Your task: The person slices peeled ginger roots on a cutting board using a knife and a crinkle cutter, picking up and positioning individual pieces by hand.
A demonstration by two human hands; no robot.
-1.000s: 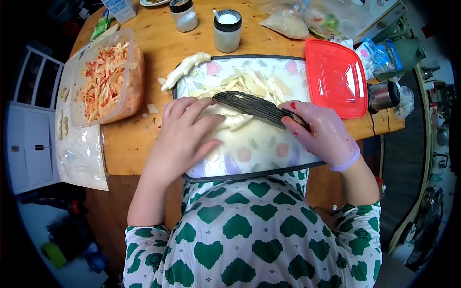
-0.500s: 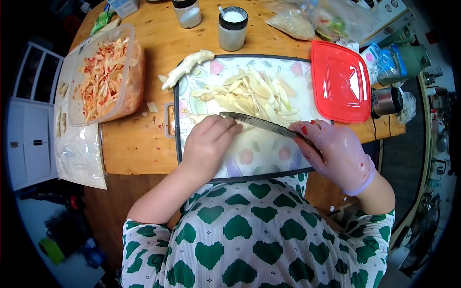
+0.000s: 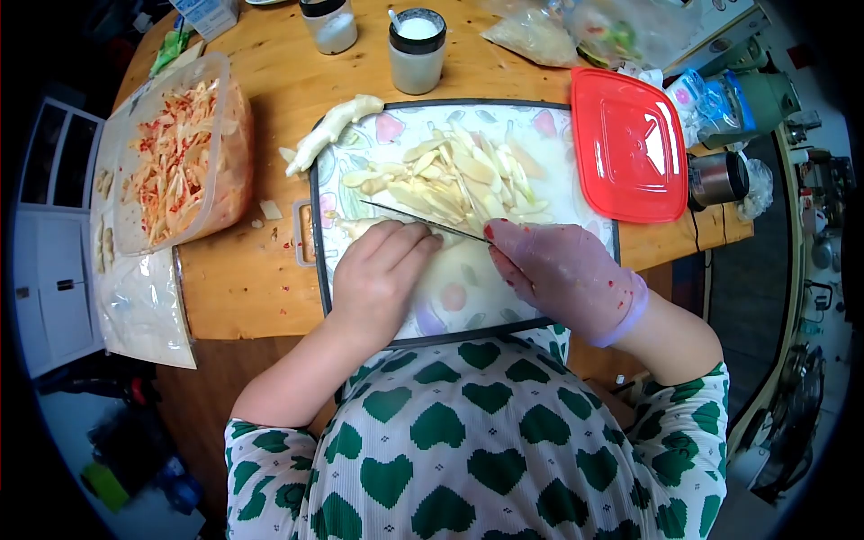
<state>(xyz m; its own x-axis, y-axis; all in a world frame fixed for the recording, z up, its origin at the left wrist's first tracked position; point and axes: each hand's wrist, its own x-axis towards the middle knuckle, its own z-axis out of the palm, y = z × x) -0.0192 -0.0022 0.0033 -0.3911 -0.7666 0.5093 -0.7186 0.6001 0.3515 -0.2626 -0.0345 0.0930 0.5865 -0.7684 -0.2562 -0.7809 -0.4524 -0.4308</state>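
On the floral cutting board (image 3: pixel 504 297), my bare left hand (image 3: pixel 380 274) presses down with bent fingers on a pale root piece (image 3: pixel 353 227), mostly hidden under them. My right hand (image 3: pixel 562 274), in a thin purple glove with red specks, is closed round the handle of a knife (image 3: pixel 423 220). The blade points left, just beyond my left fingertips. Pale slices (image 3: pixel 450 175) lie heaped behind the blade. A knobbly whole root (image 3: pixel 331 133) rests across the board's back left corner.
A clear tub (image 3: pixel 220 148) of red-seasoned strips stands at the left on plastic sheeting (image 3: pixel 139 301). The red lid (image 3: pixel 628 148) overlaps the board's right edge. Two jars (image 3: pixel 417 58) (image 3: pixel 331 29), plastic bags (image 3: pixel 630 36) and a metal cup (image 3: pixel 718 180) stand or lie farther back.
My right hand and the knife have moved left, and the blade now looks thinner, more edge-on. My left hand stays on the root piece. The whole view has shifted slightly.
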